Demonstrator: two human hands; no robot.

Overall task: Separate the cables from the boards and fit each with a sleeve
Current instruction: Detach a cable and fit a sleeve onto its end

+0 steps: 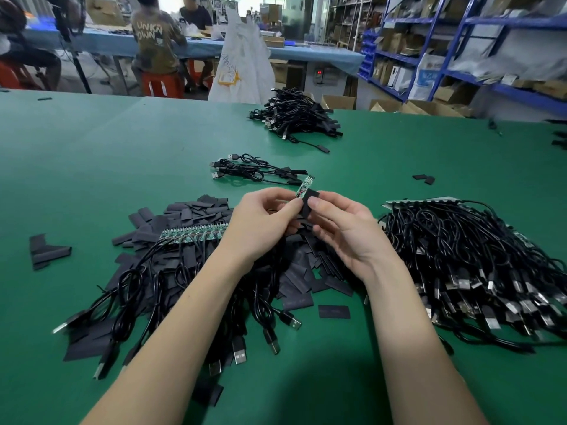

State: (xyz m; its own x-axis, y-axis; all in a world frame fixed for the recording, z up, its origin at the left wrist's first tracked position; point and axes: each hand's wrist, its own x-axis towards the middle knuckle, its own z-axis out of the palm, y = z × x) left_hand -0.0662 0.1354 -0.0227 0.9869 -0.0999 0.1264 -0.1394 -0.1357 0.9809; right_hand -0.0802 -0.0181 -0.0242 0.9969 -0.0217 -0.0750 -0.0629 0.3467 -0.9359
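1. Since the small circuit board (304, 187) is thin, light and likely fragile at its solder joints, it is best pinched by its edges, as the left hand (264, 219) does above the near sleeve pile (196, 210)
2. Soft and flat, the black sleeve (309, 204) is pinched between thumb and fingers of the right hand (343, 228), partly over the board
3. Both wrists angle inward, fingers curled, held above the green table (92, 148)

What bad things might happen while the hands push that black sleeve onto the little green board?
The left hand and right hand pinch only the edges of the small green circuit board and flat black sleeve, so either grip might slip. The board's thin wires could bend if the sleeve snags. A dropped sleeve would likely get lost in the pile of black sleeves below.
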